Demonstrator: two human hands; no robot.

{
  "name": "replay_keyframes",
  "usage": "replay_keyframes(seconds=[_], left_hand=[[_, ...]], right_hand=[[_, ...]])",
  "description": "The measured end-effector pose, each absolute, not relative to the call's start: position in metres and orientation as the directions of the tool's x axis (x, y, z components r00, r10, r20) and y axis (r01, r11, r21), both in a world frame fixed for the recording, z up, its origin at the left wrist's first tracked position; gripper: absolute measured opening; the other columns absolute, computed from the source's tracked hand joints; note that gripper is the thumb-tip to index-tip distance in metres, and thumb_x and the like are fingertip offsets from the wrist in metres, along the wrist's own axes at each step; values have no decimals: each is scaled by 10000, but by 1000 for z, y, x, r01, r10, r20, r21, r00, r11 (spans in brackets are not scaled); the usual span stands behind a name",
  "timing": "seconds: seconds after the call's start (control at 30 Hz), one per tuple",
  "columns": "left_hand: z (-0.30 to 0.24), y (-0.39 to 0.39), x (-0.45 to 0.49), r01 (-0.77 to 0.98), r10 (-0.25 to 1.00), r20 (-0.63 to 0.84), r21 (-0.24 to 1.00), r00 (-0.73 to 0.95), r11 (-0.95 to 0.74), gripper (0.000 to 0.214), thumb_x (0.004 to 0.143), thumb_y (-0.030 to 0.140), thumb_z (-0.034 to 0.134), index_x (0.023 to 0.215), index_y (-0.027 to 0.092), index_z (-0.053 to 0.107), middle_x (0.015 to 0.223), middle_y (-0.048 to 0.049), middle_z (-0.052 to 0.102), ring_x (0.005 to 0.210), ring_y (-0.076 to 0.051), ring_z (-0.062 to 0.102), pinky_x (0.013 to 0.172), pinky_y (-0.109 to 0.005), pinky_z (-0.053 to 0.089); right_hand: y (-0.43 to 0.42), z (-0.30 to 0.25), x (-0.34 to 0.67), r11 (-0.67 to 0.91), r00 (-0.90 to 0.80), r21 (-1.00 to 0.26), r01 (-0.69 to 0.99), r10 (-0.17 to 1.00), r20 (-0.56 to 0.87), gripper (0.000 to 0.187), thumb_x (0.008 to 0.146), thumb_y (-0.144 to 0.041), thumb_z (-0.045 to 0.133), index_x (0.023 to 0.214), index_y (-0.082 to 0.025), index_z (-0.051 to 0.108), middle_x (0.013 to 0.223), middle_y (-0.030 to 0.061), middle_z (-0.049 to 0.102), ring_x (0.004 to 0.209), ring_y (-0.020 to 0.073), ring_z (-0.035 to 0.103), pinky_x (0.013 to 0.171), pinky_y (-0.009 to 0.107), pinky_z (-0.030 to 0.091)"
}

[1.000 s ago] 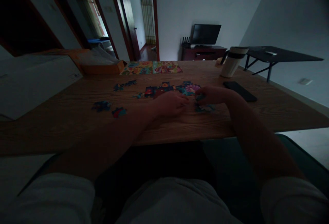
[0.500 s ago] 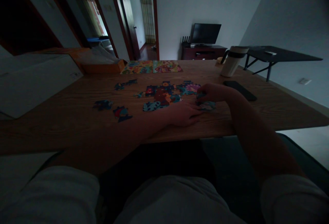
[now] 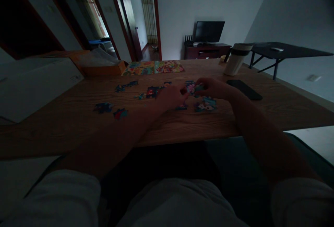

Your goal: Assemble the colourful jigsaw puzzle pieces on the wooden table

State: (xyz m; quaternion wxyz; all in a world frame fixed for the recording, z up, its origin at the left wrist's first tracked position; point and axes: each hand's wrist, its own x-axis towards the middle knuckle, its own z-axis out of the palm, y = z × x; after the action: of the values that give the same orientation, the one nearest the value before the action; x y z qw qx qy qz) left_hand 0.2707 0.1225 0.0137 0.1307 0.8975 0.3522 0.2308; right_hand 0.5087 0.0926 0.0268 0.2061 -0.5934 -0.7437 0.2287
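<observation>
Several joined and loose jigsaw puzzle pieces lie on the wooden table in front of me. My left hand (image 3: pixel 172 96) is over the middle joined section, covering much of it, its fingers curled; what they may hold is hidden. My right hand (image 3: pixel 212 88) pinches a small teal puzzle piece (image 3: pixel 199 87) beside the section with a pink figure (image 3: pixel 191 88). Nearer to me, below the right hand, lies a teal and white puzzle section (image 3: pixel 206 105). A red and blue puzzle piece (image 3: pixel 120 113) and a dark blue puzzle section (image 3: pixel 103 107) lie at the left.
Farther back on the table (image 3: pixel 214 124) are colourful picture sheets (image 3: pixel 153 67) and an orange box (image 3: pixel 104 70) with clear plastic. To the right lie a black phone (image 3: pixel 244 89) and a light travel mug (image 3: pixel 237 59). A white box (image 3: pixel 44 84) stands at the left.
My left hand has moved left and away from me, its fingers now curled instead of flat. My right hand has lifted slightly farther back, uncovering the teal and white section.
</observation>
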Motion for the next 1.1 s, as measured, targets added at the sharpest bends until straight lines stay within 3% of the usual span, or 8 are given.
replay_keyframes(seconds=[0.1, 0.23, 0.33, 0.47, 0.77, 0.93, 1.1], left_hand=[[13, 145, 253, 663, 754, 300, 359, 585, -657, 257, 971, 376, 572, 1025, 172, 719, 977, -81, 717, 920, -223, 641, 877, -340, 491], [6, 169, 240, 714, 776, 219, 306, 591, -630, 254, 960, 363, 563, 1046, 183, 720, 956, -82, 718, 855, -216, 642, 823, -337, 494], [4, 171, 239, 707, 753, 219, 260, 621, -658, 240, 937, 338, 577, 1051, 185, 722, 980, -82, 720, 864, -219, 640, 831, -341, 499], [2, 164, 243, 634, 666, 236, 205, 708, -746, 286, 959, 364, 574, 1119, 191, 736, 1077, -90, 703, 976, -236, 638, 936, -352, 491], [-10, 169, 245, 428, 453, 202, 156, 868, -890, 366, 963, 281, 602, 1301, 159, 672, 1226, -100, 680, 1123, -223, 632, 1034, -335, 460], [-12, 169, 245, 345, 364, 202, 124, 909, -931, 294, 982, 287, 580, 1219, 179, 717, 1218, -88, 693, 1115, -224, 645, 1031, -341, 464], [-11, 167, 246, 330, 346, 186, 109, 920, -938, 300, 1005, 282, 555, 1215, 167, 736, 1252, -100, 688, 1141, -222, 638, 1062, -342, 447]], right_hand=[[101, 12, 500, 157, -217, -630, 761, 976, -19, 438, 878, -316, 678, 1299, -233, 590, 1124, 98, 730, 917, 245, 699, 720, 324, 571], [109, -2, 490, 93, -211, -659, 746, 972, -102, 572, 932, -318, 612, 1484, -261, 471, 1148, 91, 724, 826, 227, 717, 694, 351, 596], [114, -7, 485, 230, -268, -496, 837, 963, -6, 494, 972, -334, 557, 1458, -250, 557, 1211, 95, 712, 1002, 253, 706, 896, 402, 573], [121, -12, 483, 364, -347, -311, 878, 931, 110, 484, 997, -329, 505, 1466, -237, 580, 1427, 97, 610, 1313, 277, 564, 1146, 440, 404], [118, -7, 480, 417, -413, -231, 879, 908, 67, 435, 971, -310, 533, 1388, -286, 653, 1263, 70, 700, 1148, 266, 635, 1061, 396, 441], [116, -5, 486, 440, -440, -259, 860, 896, 59, 373, 951, -358, 572, 1259, -208, 720, 1263, 109, 687, 1136, 273, 635, 1034, 382, 462], [115, -5, 496, 462, -472, -289, 838, 881, 39, 308, 927, -454, 613, 1080, -240, 774, 1128, 83, 730, 1058, 271, 653, 965, 383, 494]])
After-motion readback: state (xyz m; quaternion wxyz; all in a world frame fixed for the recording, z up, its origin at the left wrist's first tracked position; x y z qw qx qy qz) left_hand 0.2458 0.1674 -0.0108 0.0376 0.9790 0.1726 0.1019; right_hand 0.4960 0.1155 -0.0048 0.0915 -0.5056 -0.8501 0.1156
